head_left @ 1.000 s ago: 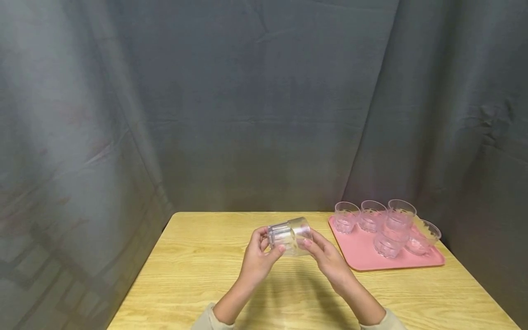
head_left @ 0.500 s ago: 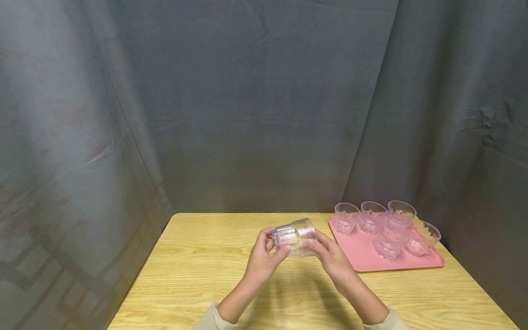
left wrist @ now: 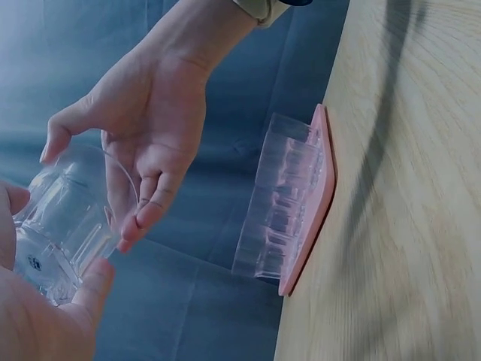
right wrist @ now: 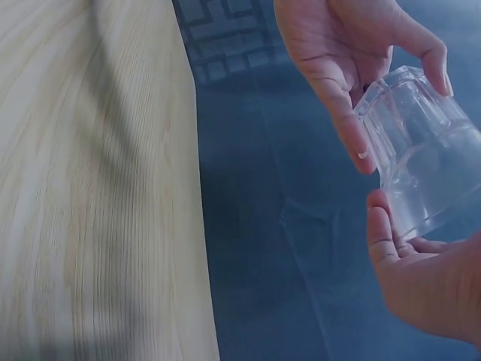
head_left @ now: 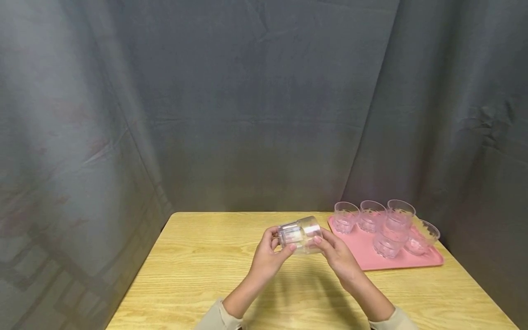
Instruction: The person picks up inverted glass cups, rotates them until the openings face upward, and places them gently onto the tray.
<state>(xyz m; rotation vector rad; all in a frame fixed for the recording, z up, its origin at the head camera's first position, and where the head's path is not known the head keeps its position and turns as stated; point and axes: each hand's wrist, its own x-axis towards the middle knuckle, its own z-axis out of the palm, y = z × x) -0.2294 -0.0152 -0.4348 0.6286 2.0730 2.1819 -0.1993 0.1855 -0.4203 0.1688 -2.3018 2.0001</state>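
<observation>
A clear, faceted tumbler (head_left: 300, 234) is held in the air above the table, tipped on its side. My left hand (head_left: 266, 261) grips it near its base, thumb on the near side. At the rim end my right hand (head_left: 341, 262) holds it with thumb and fingers on opposite sides. The left wrist view shows a small dark mark on the base of the tumbler (left wrist: 71, 218). From the right wrist, both hands are seen around the tumbler (right wrist: 421, 150), its rim end partly cut off by the frame edge.
A pink tray (head_left: 363, 259) lies at the right back of the wooden table (head_left: 198, 275). Several similar clear tumblers (head_left: 344, 220) stand on it close together, some overlapping in view. Grey curtains (head_left: 255, 114) hang behind and along both sides.
Both hands have shifted a little to the right, carrying the tumbler between them. It keeps about the same tilt, and the grips look unchanged. The tray and its tumblers stay put.
</observation>
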